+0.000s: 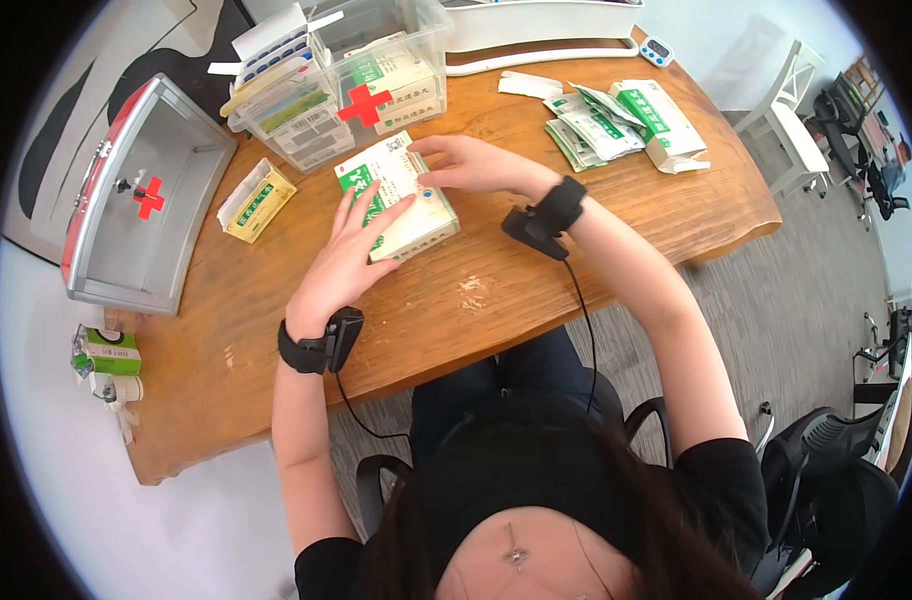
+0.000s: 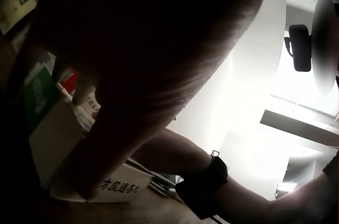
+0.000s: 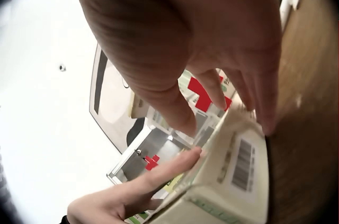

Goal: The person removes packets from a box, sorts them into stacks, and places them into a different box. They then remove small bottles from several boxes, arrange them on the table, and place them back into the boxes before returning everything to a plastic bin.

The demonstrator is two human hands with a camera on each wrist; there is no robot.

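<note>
A cream and green medicine box [image 1: 431, 222] lies on the wooden table in front of the person. The left hand [image 1: 338, 265] grips it from the left, fingers spread over its printed top and thumb down at the near end. In the left wrist view that thumb lies against the end face of the medicine box [image 2: 119, 186]. From the far right the right hand [image 1: 471, 165] reaches over the box, fingertips at its far edge. In the right wrist view, its fingers are loosely bent by the barcode face of the medicine box [image 3: 238, 168], with the thumb above the top.
Behind stands a clear bin [image 1: 321, 118] with a red cross, filled with medicine boxes. A small yellow carton [image 1: 257, 201] and a silver first-aid case [image 1: 141, 215] are at left. At right lie green-white sachets [image 1: 598, 128] and an opened carton [image 1: 664, 122]; a timer [image 1: 657, 52] sits behind.
</note>
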